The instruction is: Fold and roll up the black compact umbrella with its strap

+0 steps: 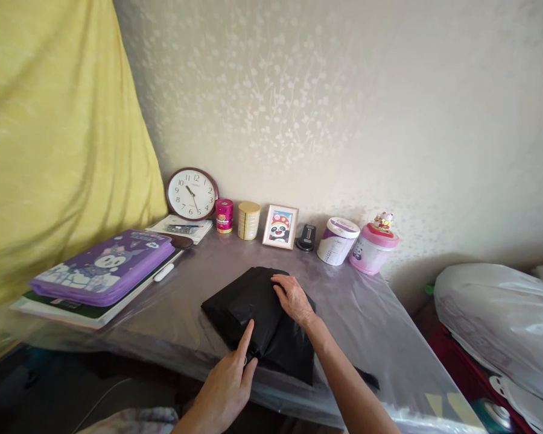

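Note:
A folded black plastic bag (239,301) lies at the front middle of the table, with creases and overlapping flaps. My left hand (228,383) is at its near edge. The index finger stretches over the black plastic and the thumb sits beside it, with a bit of the bag between them; the other fingers are mostly hidden. On the bag's far right part rests my right hand (294,299), palm down, its fingers slightly bent over the surface. A narrow black strip (366,378) lies on the table to the right, partly behind my right forearm.
On the left, a purple zip case (104,268) tops some books. Along the wall stand a clock (192,193), a pink can (224,216), a yellow-lidded can (248,220), a framed panda picture (280,226), a small black device (306,237) and two tubs (338,241). Plastic film covers the table.

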{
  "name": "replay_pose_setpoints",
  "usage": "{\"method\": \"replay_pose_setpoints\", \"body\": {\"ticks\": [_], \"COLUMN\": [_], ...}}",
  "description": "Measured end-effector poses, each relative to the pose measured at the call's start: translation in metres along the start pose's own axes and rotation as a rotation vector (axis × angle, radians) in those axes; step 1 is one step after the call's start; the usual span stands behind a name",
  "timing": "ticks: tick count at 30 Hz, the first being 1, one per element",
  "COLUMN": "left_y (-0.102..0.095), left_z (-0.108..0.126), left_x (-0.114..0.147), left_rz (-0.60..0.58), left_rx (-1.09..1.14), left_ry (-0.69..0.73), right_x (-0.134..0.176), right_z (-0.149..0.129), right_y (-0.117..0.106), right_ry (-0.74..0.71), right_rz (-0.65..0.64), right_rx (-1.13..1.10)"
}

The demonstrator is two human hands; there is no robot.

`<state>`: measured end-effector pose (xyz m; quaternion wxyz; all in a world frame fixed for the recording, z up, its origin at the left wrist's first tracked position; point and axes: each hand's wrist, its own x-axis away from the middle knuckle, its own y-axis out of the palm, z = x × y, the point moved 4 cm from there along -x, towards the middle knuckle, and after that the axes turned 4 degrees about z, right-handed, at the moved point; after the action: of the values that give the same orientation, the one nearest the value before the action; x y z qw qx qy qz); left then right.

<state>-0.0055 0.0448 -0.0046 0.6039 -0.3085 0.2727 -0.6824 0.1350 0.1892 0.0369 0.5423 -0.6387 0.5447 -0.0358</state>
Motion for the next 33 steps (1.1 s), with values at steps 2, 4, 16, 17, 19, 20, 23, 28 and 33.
{"method": "replay_pose_setpoints", "body": {"ticks": [2, 4, 16, 17, 19, 20, 23, 28, 33], "left_y": [0.002, 0.005, 0.007, 0.007, 0.006, 0.005, 0.001, -0.005, -0.003], "left_z": [-0.001, -0.002, -0.004, -0.004, -0.003, -0.003, -0.002, -0.003, -0.007], "left_x": [0.000, 0.000, -0.001, -0.001, -0.001, -0.001, 0.000, 0.000, -0.002], "left_rz": [-0.005, -0.009, -0.006, -0.008, -0.015, -0.017, -0.016, -0.059, -0.136], "left_rx": [-0.033, -0.045, -0.051, -0.045, -0.040, -0.042, -0.047, 0.121, 0.403], "left_ry": [0.001, 0.005, 0.009, 0.010, -0.001, -0.008, -0.023, -0.075, -0.146], "right_x": [-0.010, -0.016, -0.008, -0.005, 0.009, 0.019, 0.055, 0.106, 0.113], "right_z": [0.010, 0.015, 0.032, 0.042, 0.063, 0.072, 0.092, 0.098, 0.071], "right_y": [0.001, -0.002, -0.005, -0.013, -0.031, -0.039, -0.059, -0.066, -0.058], "right_ry": [0.062, 0.111, 0.139, 0.208, 0.375, 0.452, 0.610, 0.918, 1.041], "right_rz": [-0.024, -0.010, 0.078, 0.114, 0.163, 0.171, 0.178, 0.137, 0.172], "right_rx": [0.081, 0.152, 0.204, 0.186, 0.131, 0.113, 0.085, -0.255, -0.581]}}
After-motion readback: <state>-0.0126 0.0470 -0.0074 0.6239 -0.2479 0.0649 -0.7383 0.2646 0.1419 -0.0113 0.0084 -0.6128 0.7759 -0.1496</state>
